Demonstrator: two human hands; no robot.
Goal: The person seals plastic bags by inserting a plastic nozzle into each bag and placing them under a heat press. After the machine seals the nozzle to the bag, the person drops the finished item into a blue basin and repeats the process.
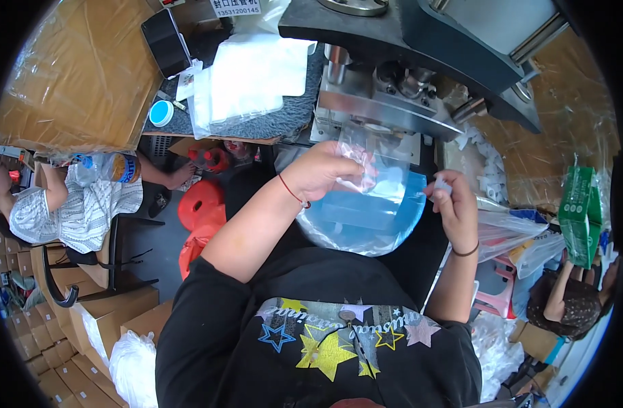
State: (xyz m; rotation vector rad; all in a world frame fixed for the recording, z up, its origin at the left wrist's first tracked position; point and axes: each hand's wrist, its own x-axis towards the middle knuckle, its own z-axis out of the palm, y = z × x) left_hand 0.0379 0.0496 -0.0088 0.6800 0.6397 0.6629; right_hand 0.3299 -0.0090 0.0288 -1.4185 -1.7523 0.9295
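Note:
My left hand [325, 170] is closed on a transparent plastic sheet [376, 149], crumpled where the fingers grip it. Part of that sheet reaches toward the metal plate of a press [386, 112] just ahead. To the right, my right hand [456, 207] pinches a small whitish, translucent scrap [443, 183] between thumb and fingers. Between both hands, a round blue basin [311, 221] rests at my lap, with transparent plastic inside it. Whether the held sheet touches the plastic in the basin I cannot tell.
On the grey-covered table at left lie a stack of white plastic sheets [257, 75], a round blue-lidded tub [161, 113] and a phone [166, 42]. A red stool [201, 207] stands left of me. One person [73, 204] sits far left, another [570, 302] far right, holding a green box [579, 214].

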